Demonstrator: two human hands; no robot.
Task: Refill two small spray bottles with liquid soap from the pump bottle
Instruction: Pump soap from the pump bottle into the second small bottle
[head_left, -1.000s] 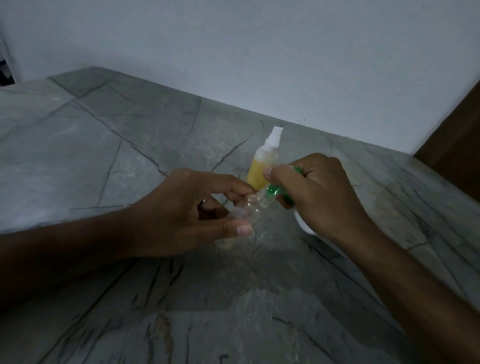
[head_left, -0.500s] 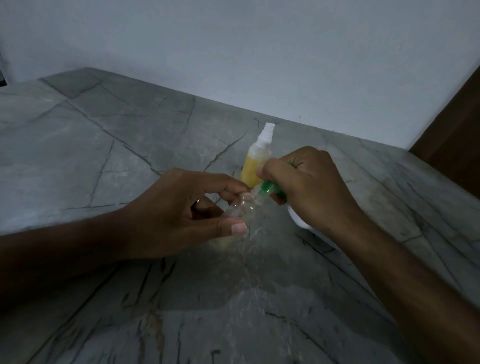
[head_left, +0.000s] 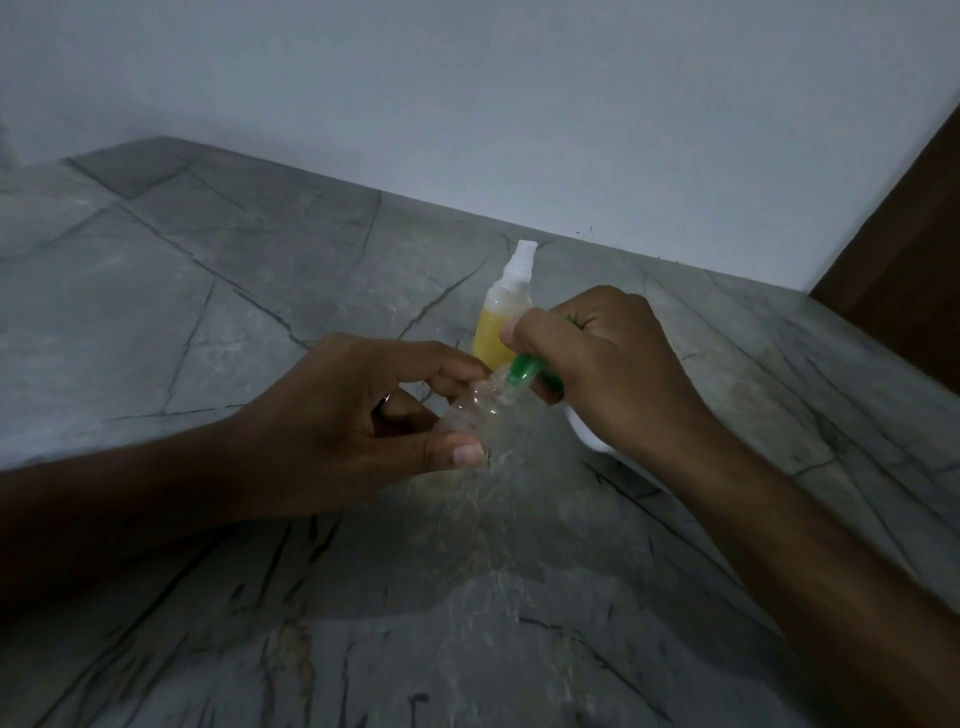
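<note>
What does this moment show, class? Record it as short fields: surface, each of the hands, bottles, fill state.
surface: grey stone-pattern table
left hand: holds clear small bottle, tilted
right hand: grips green cap at that bottle's neck
second bottle: yellow-filled spray bottle, upright behind the hands, white sprayer on
fill state: clear bottle looks empty; yellow one mostly full
other: white object partly hidden under right hand

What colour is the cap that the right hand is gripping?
Green. The cap, gripped by the right hand, shows best in the head view.
</note>
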